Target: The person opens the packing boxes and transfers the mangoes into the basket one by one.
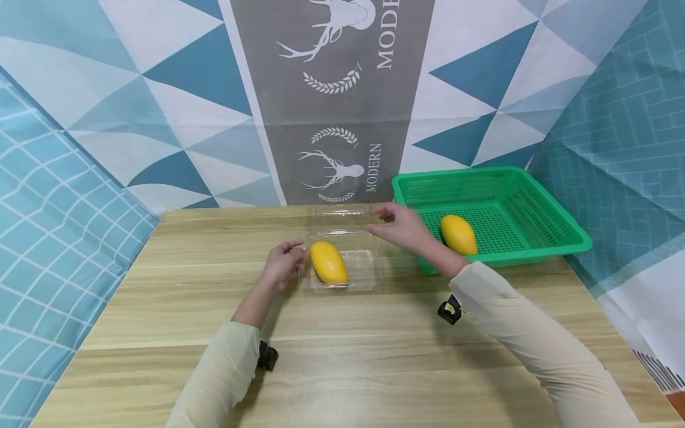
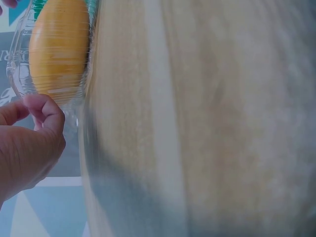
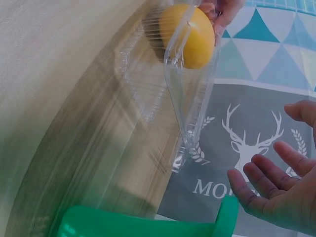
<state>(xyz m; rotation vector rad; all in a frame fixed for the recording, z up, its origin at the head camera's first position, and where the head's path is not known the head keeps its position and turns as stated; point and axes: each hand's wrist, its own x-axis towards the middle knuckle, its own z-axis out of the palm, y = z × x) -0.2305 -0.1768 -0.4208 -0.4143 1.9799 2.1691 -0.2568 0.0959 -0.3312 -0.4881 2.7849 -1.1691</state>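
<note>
A screened-off corner, perhaps in a home or studio; the close view cannot settle which. Deer-print cloth [image 1: 342, 110] hangs across the top, tile-patterned cloth [image 1: 53, 202] at left, around a wood-grain desk [image 1: 342, 368].

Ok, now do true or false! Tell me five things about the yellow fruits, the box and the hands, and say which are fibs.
1. A yellow fruit sits in the clear box. True.
2. The clear box is closed. False: its lid is open.
3. Another yellow fruit lies in the green basket. True.
4. The right hand is empty. True.
5. The left hand is in the green basket. False: it holds the clear box's edge.
</note>
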